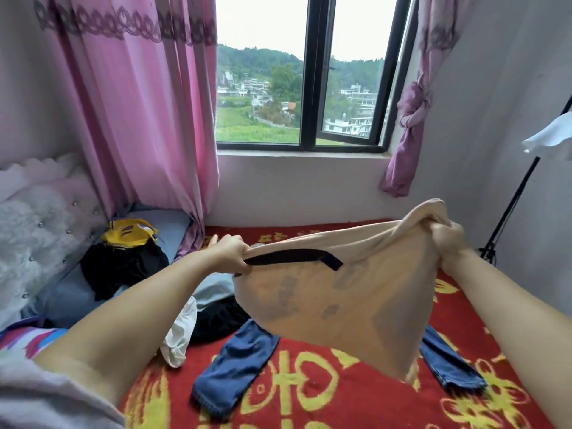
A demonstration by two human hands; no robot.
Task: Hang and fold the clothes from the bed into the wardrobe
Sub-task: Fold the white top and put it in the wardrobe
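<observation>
The bed (325,397) fills the lower frame, covered by a red blanket with yellow characters. Behind it stand a dark-framed window (312,88) and a pink curtain (139,119) hanging at the left; a second purple-pink curtain (411,119) is knotted at the right of the window.

A beige T-shirt (340,305) with a black neck trim is held in the air above the bed, spread between both hands, its lower corner hanging toward the blanket. The left hand (230,252) has its grip closed on the shirt's left edge beside the black trim. The right hand (445,239) has its grip closed on a bunched fold at the shirt's upper right.

Below the shirt lie dark blue jeans (235,363) — both legs spread flat on the blanket, the waist hidden by the shirt. To the left, a black garment (123,267) lies piled on a blue pillow (173,227), with a yellow garment (130,232) on top of it. A second black garment (219,317) and a white garment (181,335) lie beside the left forearm. A black stand (513,205) leans by the right wall.
</observation>
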